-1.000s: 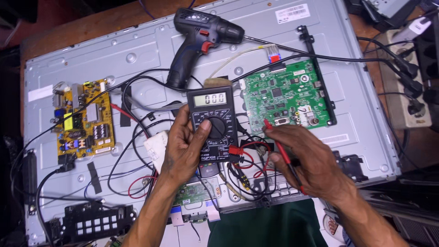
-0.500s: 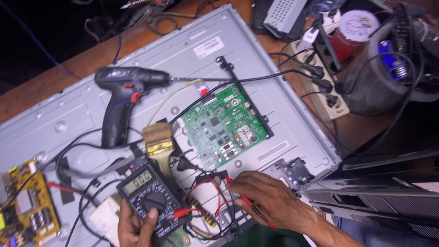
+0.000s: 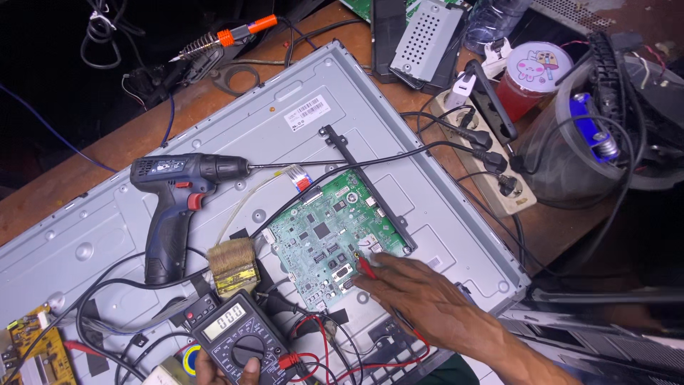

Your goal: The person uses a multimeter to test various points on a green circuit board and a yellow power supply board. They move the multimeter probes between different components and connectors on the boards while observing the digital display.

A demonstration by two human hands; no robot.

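We judge probing step underway: right hand [image 3: 427, 296] pinches red probe [image 3: 367, 266] onto green circuit board [image 3: 331, 239]; left hand [image 3: 228, 371], below-left of board, grips black multimeter [image 3: 239, 335]. Next calls steady tip.

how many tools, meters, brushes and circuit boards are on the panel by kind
cordless drill: 1
multimeter: 1, left hand on it
paintbrush: 1
green circuit board: 1, right hand holds a red probe to it
yellow circuit board: 1, partly cut off by the frame edge
total: 5
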